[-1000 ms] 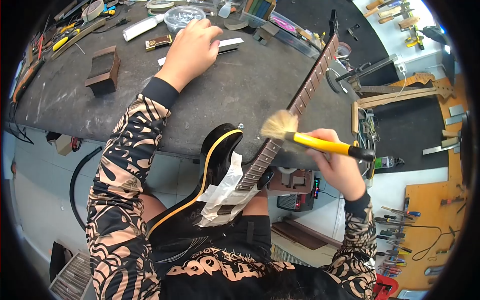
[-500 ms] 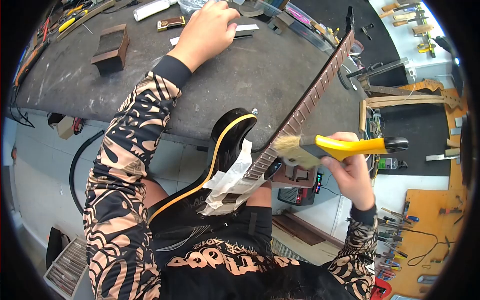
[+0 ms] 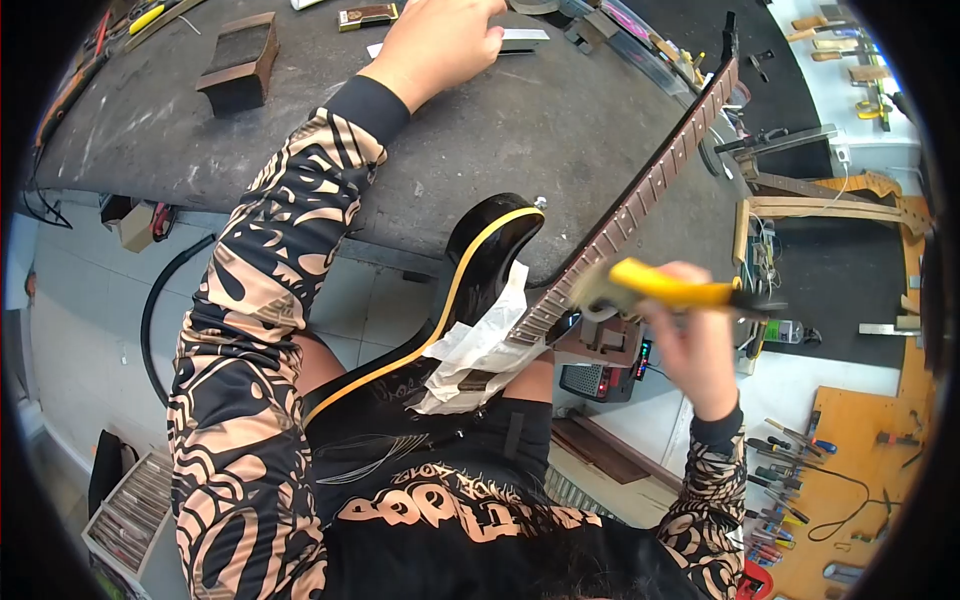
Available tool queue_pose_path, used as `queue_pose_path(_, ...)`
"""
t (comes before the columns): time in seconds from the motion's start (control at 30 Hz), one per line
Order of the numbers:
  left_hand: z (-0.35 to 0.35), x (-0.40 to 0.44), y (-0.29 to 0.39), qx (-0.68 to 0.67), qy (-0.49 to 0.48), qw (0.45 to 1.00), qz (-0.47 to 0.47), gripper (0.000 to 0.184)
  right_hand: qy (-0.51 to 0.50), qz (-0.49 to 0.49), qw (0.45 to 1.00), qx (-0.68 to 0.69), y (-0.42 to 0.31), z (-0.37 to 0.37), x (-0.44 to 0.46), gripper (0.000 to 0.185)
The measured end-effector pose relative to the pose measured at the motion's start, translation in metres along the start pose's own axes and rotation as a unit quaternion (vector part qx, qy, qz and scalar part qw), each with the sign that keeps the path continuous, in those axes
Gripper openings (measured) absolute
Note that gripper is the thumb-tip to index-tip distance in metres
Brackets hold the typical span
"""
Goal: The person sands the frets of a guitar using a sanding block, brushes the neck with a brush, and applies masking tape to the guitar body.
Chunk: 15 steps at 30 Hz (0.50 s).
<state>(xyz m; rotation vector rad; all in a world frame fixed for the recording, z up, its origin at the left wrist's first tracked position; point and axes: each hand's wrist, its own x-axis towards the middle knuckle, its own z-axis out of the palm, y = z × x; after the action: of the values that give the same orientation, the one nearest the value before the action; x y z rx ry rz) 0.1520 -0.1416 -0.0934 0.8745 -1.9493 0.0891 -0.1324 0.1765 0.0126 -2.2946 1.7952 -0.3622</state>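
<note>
A brush with a yellow handle (image 3: 668,287) and pale bristles is gripped in my right hand (image 3: 695,350), blurred by motion. Its bristles are over the lower frets of the guitar neck (image 3: 640,205). The black guitar body (image 3: 478,238), edged in yellow, lies across my lap, with white masking tape (image 3: 470,350) stuck around the end of the fretboard. My left hand (image 3: 440,40) is over the far side of the bench, beside a flat metal strip (image 3: 525,36). Its thumb stands apart from the fingers, which are partly cut off by the frame's top; nothing shows in it.
The dark workbench (image 3: 440,140) carries a curved wooden block (image 3: 240,62), a small yellow-and-brown box (image 3: 367,16) and a clear plastic bin (image 3: 640,45). The headstock (image 3: 731,35) reaches over the bench's far right. Tools hang on a wooden board (image 3: 850,440) at right.
The view has shifted, so the bench and guitar appear further right and the bench higher. The brush has turned and moved along the fretboard, now blurred. My left hand still hovers over the bench.
</note>
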Motion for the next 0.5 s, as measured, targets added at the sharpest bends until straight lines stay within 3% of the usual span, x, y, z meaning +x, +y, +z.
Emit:
queue_pose_path(0.03,0.003,-0.001,-0.002,0.014,-0.001,1.0,0.002,0.018,0.06,0.049,0.996,0.036,0.004,-0.005,-0.003,0.035)
queue_pose_path(0.07,0.005,-0.002,-0.003,0.026,-0.001,1.0,0.005,0.018,0.082,0.128,0.962,0.225,0.004,-0.005,-0.007,0.037)
queue_pose_path(0.13,0.002,-0.001,-0.002,0.03,-0.044,0.999,-0.01,0.018,0.066,0.136,0.912,0.381,-0.002,0.007,-0.016,0.039)
queue_pose_path(0.2,0.002,-0.003,-0.001,0.027,-0.058,0.998,-0.015,0.018,-0.08,0.032,0.961,0.264,-0.01,0.021,-0.016,0.038)
queue_pose_path(0.27,0.003,-0.003,-0.003,0.024,-0.042,0.999,-0.006,0.017,-0.122,-0.039,0.975,0.182,-0.008,0.032,-0.007,0.037)
queue_pose_path(0.3,0.004,-0.003,-0.004,0.02,-0.042,0.999,-0.009,0.017,-0.024,-0.081,0.992,0.098,0.0,0.032,-0.01,0.039)
queue_pose_path(0.33,0.005,-0.003,-0.004,0.017,-0.042,0.999,-0.012,0.017,0.081,-0.054,0.995,0.009,0.008,0.026,-0.012,0.042)
queue_pose_path(0.4,0.005,-0.004,-0.006,0.018,-0.043,0.999,-0.014,0.017,0.202,0.107,0.946,0.231,0.01,0.019,-0.013,0.045)
queue_pose_path(0.43,0.005,-0.004,-0.007,0.022,-0.043,0.999,-0.011,0.017,0.185,0.124,0.921,0.32,0.001,0.018,-0.012,0.046)
queue_pose_path(0.47,0.006,-0.004,-0.006,0.025,-0.044,0.999,-0.008,0.017,0.17,0.098,0.928,0.317,-0.004,0.025,-0.015,0.044)
queue_pose_path(0.5,0.007,-0.004,-0.005,0.025,-0.047,0.999,-0.01,0.017,0.11,0.039,0.966,0.229,-0.006,0.033,-0.017,0.042)
